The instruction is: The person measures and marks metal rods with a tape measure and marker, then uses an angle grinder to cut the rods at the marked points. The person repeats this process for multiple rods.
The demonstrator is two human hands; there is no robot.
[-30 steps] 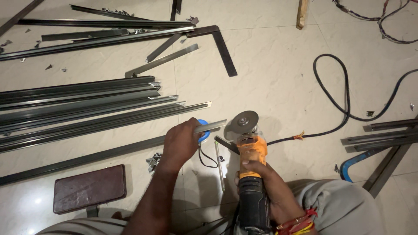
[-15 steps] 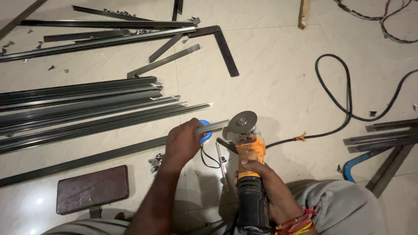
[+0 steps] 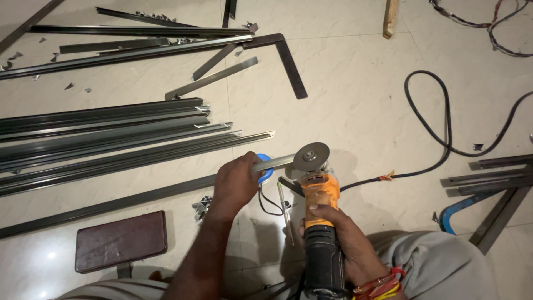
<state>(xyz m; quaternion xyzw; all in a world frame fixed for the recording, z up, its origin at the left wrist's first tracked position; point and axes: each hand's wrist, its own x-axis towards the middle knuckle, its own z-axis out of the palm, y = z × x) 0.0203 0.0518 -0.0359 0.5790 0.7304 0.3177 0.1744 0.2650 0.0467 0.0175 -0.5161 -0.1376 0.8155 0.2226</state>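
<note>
floor (image 3: 355, 94) is being shown as pale glossy tile w/ faint grout lines, light being reflected at lower left. work is being done straight on the floor.

long dark metal strips (image 3: 105, 139) are being kept in a bundle at left, more loose strips (image 3: 127, 39) lying further up, w/ an l-shaped steel piece (image 3: 288, 58) near top centre. small metal offcuts (image 3: 202, 205) are being left scattered just beside the left wrist. a dark brown flat block (image 3: 121, 240) is being seen at lower left. a black power cable (image 3: 438, 128) is being looped across the right side, running back toward the tool. more steel bars (image 3: 488, 178) & a blue curved piece (image 3: 458, 208) are lying at far right. a wooden stick (image 3: 391, 16) & tangled wires (image 3: 488, 28) are at the top edge.

a narrow metal strip (image 3: 275, 163) is being held by the left hand (image 3: 236, 180), grip closed round it, a blue round object (image 3: 265, 166) partly hidden under the fingers. an orange & black angle grinder (image 3: 319, 222) is being gripped by the right hand (image 3: 338, 239), fingers wrapped round the body; its disc (image 3: 311, 156) is being held at the strip's end, touching or just beside, can't tell which.
</note>
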